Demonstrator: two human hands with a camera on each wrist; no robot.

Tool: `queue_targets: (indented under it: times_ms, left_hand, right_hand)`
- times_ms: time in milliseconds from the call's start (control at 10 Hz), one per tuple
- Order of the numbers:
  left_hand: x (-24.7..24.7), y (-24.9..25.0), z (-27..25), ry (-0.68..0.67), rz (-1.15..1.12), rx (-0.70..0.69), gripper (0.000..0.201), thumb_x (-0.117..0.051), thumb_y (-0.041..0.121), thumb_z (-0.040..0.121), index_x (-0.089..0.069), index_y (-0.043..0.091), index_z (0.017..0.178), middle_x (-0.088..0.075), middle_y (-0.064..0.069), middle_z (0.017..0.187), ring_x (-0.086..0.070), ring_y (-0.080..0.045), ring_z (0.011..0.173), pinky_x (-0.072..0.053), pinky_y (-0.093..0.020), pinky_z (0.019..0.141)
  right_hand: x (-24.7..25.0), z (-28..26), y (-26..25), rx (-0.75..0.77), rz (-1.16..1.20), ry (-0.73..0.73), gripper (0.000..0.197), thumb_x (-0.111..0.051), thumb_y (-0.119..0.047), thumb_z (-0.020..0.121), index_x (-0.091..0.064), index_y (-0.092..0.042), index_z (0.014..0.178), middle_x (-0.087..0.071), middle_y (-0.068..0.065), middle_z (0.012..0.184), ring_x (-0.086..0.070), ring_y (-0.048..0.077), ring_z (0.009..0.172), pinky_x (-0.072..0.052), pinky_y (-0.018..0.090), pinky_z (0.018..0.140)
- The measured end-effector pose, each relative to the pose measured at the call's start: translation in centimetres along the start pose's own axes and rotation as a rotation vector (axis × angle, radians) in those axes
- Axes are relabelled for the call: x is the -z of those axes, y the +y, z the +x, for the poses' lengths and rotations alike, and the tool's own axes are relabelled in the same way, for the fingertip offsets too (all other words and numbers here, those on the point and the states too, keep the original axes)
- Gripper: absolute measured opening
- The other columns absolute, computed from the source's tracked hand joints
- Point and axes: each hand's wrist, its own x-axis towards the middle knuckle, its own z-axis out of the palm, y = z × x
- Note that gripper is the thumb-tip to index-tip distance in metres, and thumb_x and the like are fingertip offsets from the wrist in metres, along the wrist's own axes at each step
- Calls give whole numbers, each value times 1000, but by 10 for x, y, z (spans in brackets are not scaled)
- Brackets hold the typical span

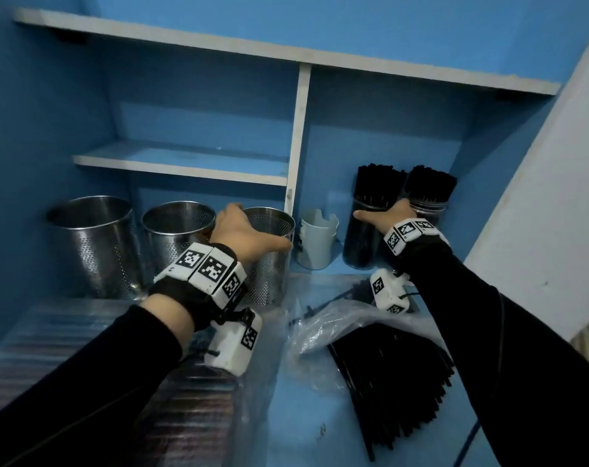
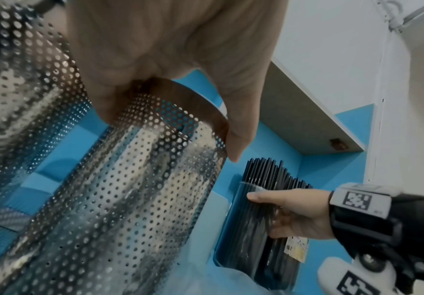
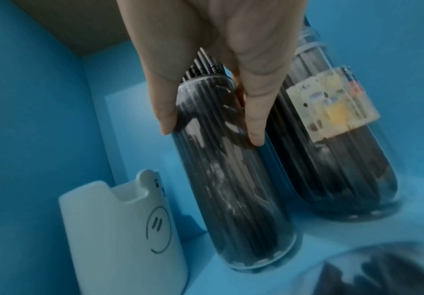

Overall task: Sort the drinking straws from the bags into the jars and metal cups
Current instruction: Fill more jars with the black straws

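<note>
Left hand (image 1: pixel 244 230) clamps the rim of the right-most metal cup (image 1: pixel 269 261) — thumb outside the perforated wall, fingers over the lip; right hand (image 3: pixel 213 65) wraps the upper wall of the left jar (image 3: pixel 233 179), thumb and fingers curled round it, a second full jar (image 1: pixel 429 200) just right. Loose straws (image 1: pixel 387 375) lie near, spilling from a bag (image 1: pixel 323 328). The cup is likely light and stiff; the jar probably smooth and slippery — best held high, below its mouth.
</note>
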Motion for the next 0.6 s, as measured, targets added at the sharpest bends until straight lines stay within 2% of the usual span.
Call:
queue_targets:
  times_ms: [100,200,300,400,500,600]
  left_hand:
    - [1,1,0,-15,1,23,115,-93,37,56,-30,9,147,-40,-8,146,-42,-26,133,-40,-42,110]
    - [2,1,0,-21,15,26,116,-94,39,55,-30,11,147,-41,-7,145,-43,-25,132,-40,-43,110]
    - [2,1,0,-18,29,18,116,-94,41,53,-32,11,146,-41,-7,144,-44,-24,132,-41,-41,110]
    - [2,0,0,-15,39,16,117,-94,43,51,-32,11,145,-41,-7,143,-44,-24,131,-42,-42,109]
    - [2,0,0,-11,38,13,117,-94,43,51,-32,11,145,-42,-7,143,-44,-24,131,-42,-42,109]
    - [2,0,0,-18,48,15,117,-94,43,51,-32,11,145,-41,-7,143,-44,-25,131,-41,-42,109]
  right_hand:
    - [-3,-5,1,1,24,16,94,-83,-46,69,-37,1,136,-56,17,133,-56,32,120,-43,31,95]
    - [1,-7,-1,23,40,-23,85,-83,-49,68,-50,2,128,-64,14,122,-63,28,106,-50,33,92]
    - [16,-11,-2,37,-2,-46,64,-82,-51,68,-60,-4,104,-66,6,89,-60,21,69,-44,25,68]
    - [28,-18,-9,49,-104,-42,51,-82,-50,68,-54,-8,75,-56,0,68,-52,14,58,-37,24,52]
    - [28,-25,-20,204,-132,41,45,-79,-46,73,-50,-14,64,-53,-1,64,-56,21,69,-38,25,56]
    - [13,-33,-32,352,-19,-89,39,-78,-49,74,-59,-16,84,-62,0,82,-61,19,84,-49,28,72]
